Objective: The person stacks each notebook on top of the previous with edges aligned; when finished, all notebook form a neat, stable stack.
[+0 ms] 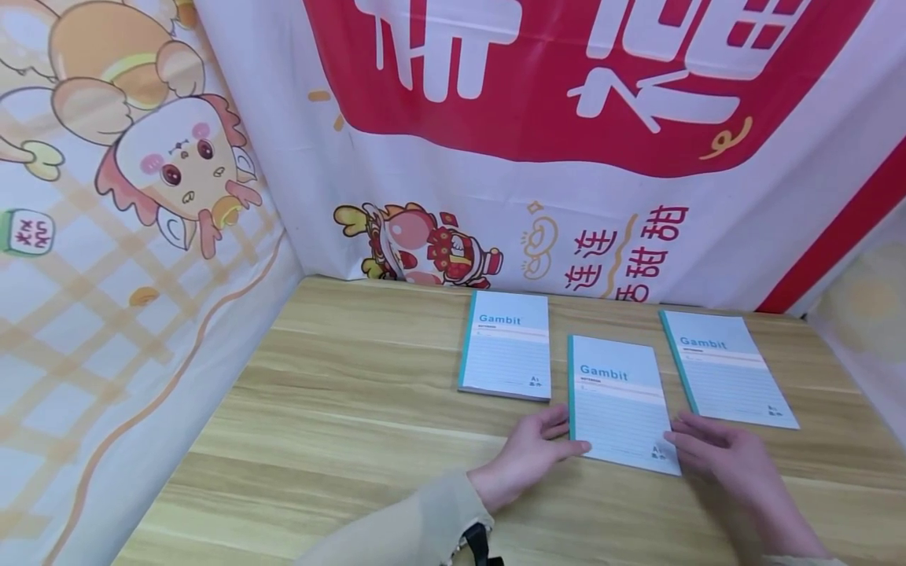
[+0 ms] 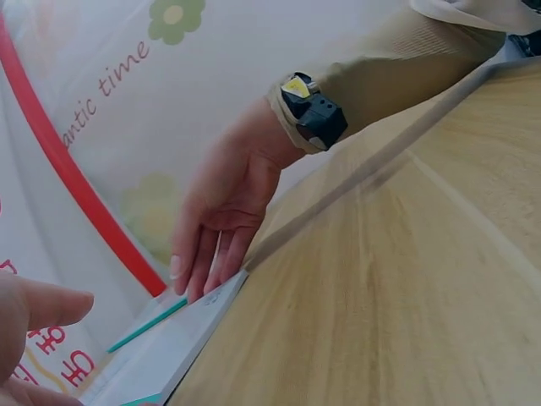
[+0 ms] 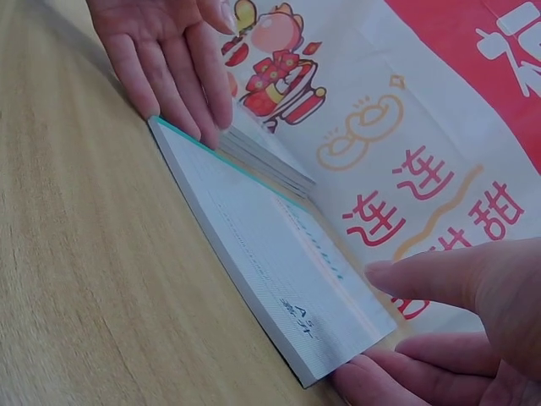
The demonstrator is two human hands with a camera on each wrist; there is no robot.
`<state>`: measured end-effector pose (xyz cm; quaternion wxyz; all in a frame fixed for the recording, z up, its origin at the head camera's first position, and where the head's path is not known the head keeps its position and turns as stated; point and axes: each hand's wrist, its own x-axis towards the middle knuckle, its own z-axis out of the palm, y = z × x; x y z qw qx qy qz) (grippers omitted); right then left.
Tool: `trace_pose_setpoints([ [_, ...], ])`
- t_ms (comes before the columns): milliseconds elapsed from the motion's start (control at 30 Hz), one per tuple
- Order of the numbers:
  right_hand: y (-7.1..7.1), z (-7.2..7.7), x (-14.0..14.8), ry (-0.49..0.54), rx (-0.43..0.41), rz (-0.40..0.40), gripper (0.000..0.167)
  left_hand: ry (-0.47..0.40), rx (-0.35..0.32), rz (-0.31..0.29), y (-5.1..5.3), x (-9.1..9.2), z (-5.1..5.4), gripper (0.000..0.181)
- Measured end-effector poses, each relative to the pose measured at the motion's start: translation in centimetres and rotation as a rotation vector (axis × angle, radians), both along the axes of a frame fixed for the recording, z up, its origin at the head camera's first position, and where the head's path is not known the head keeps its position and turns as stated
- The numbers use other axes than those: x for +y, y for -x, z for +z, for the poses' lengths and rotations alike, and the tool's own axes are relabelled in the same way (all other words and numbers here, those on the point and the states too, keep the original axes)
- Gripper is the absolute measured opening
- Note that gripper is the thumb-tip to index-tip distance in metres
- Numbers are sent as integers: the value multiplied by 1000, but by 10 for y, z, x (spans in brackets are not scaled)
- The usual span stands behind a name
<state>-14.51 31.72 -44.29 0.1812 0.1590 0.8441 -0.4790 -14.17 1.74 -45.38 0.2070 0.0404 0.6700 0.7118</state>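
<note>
A light-blue Gambit notebook [image 1: 619, 401] with a teal spine lies flat on the wooden table between both hands. My left hand [image 1: 531, 456] is at its spine side, with fairly straight fingers beside the edge in the right wrist view. On the opposite edge is my right hand [image 1: 729, 456]; its fingertips [image 3: 380, 381] touch the side while the thumb [image 3: 414, 275] stays raised above the cover. Neither hand is curled round the notebook. In the left wrist view, the middle notebook [image 2: 173, 347] shows foreshortened, with the right hand [image 2: 228, 199] beyond it.
A second Gambit notebook [image 1: 506, 346], which looks thicker, lies to the left and farther back. To the right, a third one [image 1: 732, 369] lies slightly turned. Behind the wooden table [image 1: 340, 409] hangs a printed cloth [image 1: 439, 181]; another patterned cloth [image 1: 163, 314] covers the left side.
</note>
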Motion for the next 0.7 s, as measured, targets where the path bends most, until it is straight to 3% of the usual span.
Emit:
trace_pose_setpoints([
  [233,3,-3,7,46,-30,-9,93,28,-9,29,6,0,4,70],
  [467,2,-5,12,255,-43,-53,83,64,-9,58,8,2,8,69],
  [700,3,-5,13,314,-46,-80,75,66,-5,67,11,1,7,69],
])
